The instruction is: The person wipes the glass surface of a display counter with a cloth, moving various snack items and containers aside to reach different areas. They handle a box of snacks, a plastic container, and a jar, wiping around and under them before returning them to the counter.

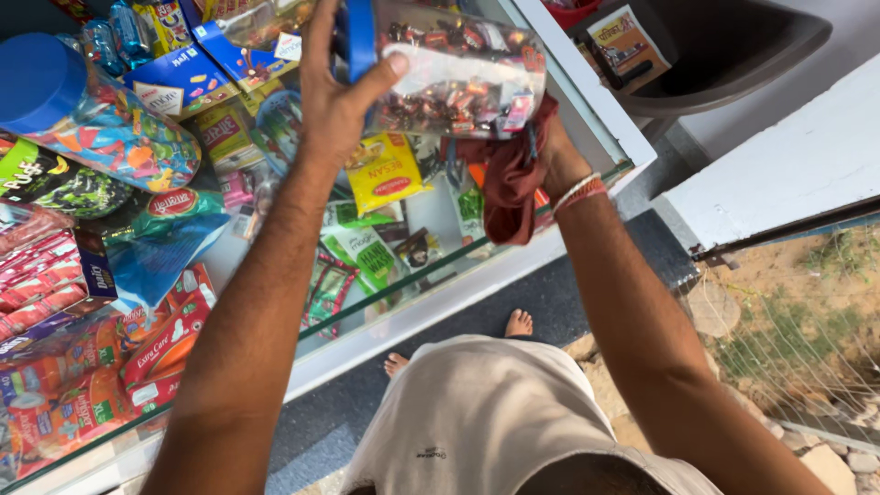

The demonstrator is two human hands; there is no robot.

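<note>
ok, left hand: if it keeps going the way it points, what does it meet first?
The left hand already grips the blue lid of the clear candy jar, held on its side. It points up the picture; past the lid lie boxes on the glass counter, probably lower down.

A glass display counter (pixel 513 240) holds colourful snack packets, among them a yellow packet (pixel 385 174) near its middle. On its far left lies a clear jar with a blue lid (pixel 87 115). A dark plastic chair (pixel 724 46) stands at far right.
</note>
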